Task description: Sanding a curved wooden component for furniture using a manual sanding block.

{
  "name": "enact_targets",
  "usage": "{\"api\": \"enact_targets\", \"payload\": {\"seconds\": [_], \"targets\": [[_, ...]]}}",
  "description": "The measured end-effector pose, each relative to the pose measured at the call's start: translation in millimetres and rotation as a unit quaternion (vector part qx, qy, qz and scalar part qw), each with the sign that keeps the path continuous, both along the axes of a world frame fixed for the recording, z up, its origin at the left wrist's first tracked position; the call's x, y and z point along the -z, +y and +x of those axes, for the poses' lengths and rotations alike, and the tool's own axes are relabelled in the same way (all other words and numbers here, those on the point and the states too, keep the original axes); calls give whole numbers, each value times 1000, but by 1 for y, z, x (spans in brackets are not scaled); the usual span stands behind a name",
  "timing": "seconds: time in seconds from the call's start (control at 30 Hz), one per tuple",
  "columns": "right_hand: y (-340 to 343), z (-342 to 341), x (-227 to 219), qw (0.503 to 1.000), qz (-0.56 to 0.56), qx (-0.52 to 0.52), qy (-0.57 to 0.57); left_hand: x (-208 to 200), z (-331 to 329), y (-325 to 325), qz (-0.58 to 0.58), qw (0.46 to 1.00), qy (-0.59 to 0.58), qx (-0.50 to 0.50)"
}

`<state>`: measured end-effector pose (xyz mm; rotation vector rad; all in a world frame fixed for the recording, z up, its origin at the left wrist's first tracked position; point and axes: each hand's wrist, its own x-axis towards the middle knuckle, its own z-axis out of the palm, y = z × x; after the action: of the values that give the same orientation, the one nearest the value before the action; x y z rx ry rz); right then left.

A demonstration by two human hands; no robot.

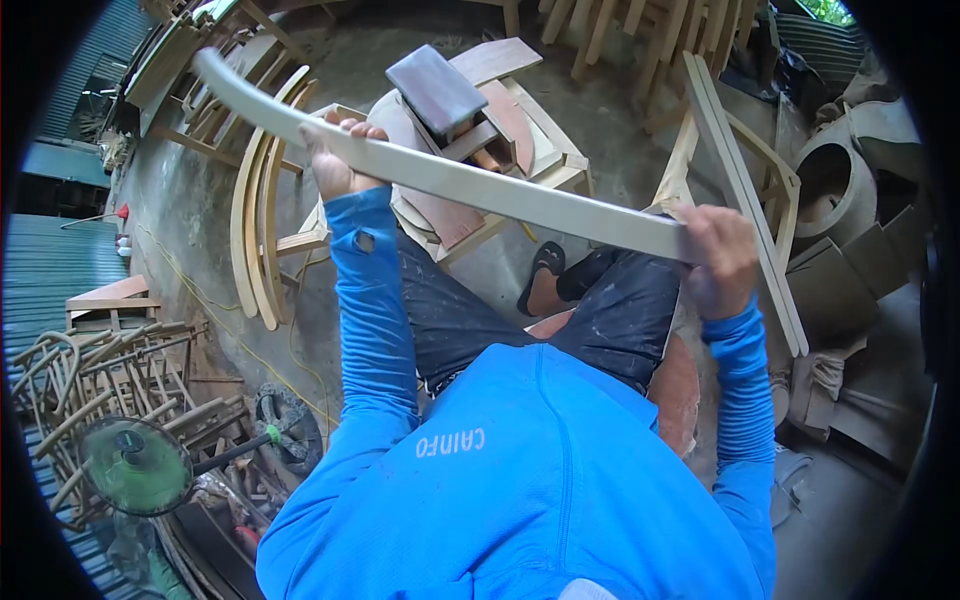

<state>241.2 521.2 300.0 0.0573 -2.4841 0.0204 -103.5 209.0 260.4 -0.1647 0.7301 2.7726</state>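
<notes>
A long, pale wooden strip point(500, 193), curved at its far left end, lies slantwise across my front, lifted above my lap. My left hand point(345, 162) is closed round it near the curved end, fingers over the top. At the other end my right hand point(722, 255), slightly blurred, grips the strip. Beneath and beyond it stands a low wooden work stand point(545, 125) with boards on top. A grey rectangular block point(437, 88) rests on those boards, close to my left hand.
Several curved wooden strips point(258, 225) lean at the left of the stand. Long straight slats point(745, 190) stand at the right, beside a round grey drum-like part point(835, 190). A green fan point(135, 465) and piled wooden frames point(110, 380) are at lower left. A yellow cord point(205, 300) crosses the floor.
</notes>
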Motion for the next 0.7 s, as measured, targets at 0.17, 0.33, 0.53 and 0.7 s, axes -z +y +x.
{"api": "enact_targets", "payload": {"seconds": [0.17, 0.33, 0.53, 0.7], "targets": [[30, 27, 21, 988, -124, 86, -32, 4, 17, -14, 210, 954, 202, 62], [39, 48, 55, 978, -169, 121, -14, -36, 13, -32, 173, 933, 310, 61], [34, 56, 44, 976, -178, 120, 19, -112, -14, -51, 3, 905, 397, 151], [0, 60, -27, 981, -119, 64, 138, -182, 6, 6, -294, 826, 443, 188]]}}
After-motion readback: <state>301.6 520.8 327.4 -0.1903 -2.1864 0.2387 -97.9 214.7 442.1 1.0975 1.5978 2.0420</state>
